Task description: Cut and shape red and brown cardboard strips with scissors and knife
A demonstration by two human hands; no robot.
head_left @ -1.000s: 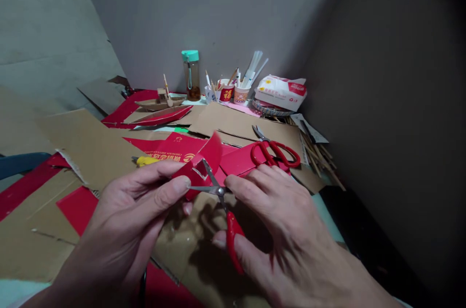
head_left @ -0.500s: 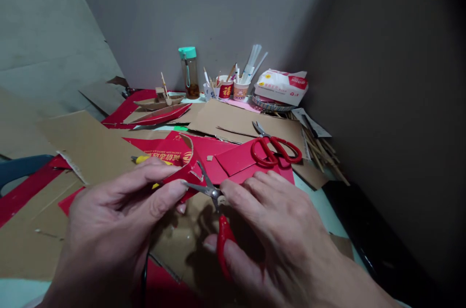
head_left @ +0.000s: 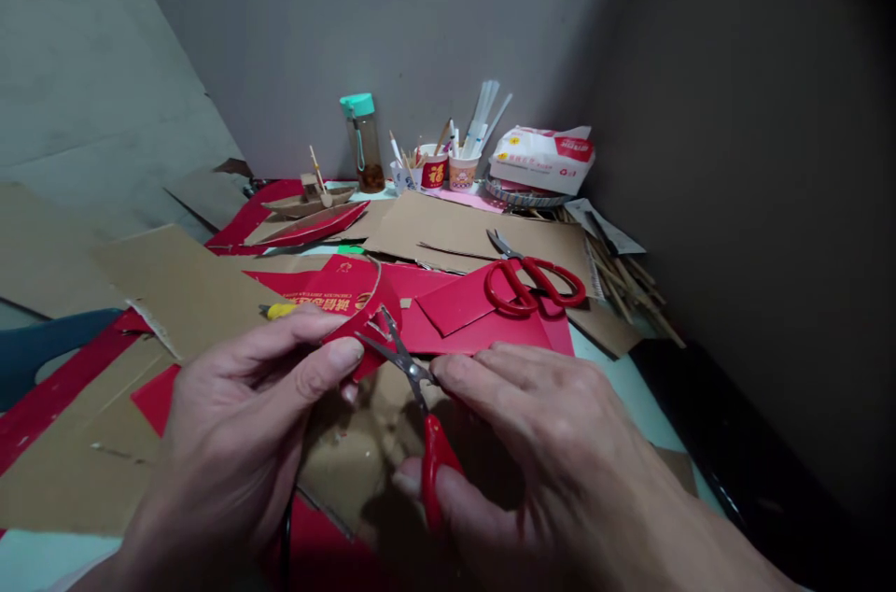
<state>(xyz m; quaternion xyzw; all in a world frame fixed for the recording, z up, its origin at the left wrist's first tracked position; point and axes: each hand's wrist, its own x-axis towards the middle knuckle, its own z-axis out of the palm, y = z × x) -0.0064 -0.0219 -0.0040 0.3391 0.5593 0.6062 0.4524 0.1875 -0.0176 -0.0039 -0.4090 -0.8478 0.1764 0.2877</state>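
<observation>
Pinched between the thumb and fingers of my left hand (head_left: 259, 396) is a curved strip of red cardboard (head_left: 350, 323). A small ragged notch with torn pale edges shows near its right end. My right hand (head_left: 539, 443) grips small red-handled scissors (head_left: 435, 457), thumb in one loop; the other loop is hidden under the hand. The scissors' blades stand apart at the notched part of the strip, close to my left thumb tip. Behind my left fingers lies a yellow-handled tool (head_left: 280, 310), mostly covered.
Larger red scissors (head_left: 536, 279) lie on red card sheets (head_left: 462, 303). Further back are cardboard boat models (head_left: 308, 223), a bottle (head_left: 364, 148), cups of pens and sticks (head_left: 434, 167) and a tissue pack (head_left: 542, 161). Cardboard pieces (head_left: 168, 284) lie left, wooden sticks (head_left: 623, 284) right.
The scissors' blades have shifted slightly, with their tips now more over the notched end of the strip. Both hands appear a little further right and lower in view as the camera moved.
</observation>
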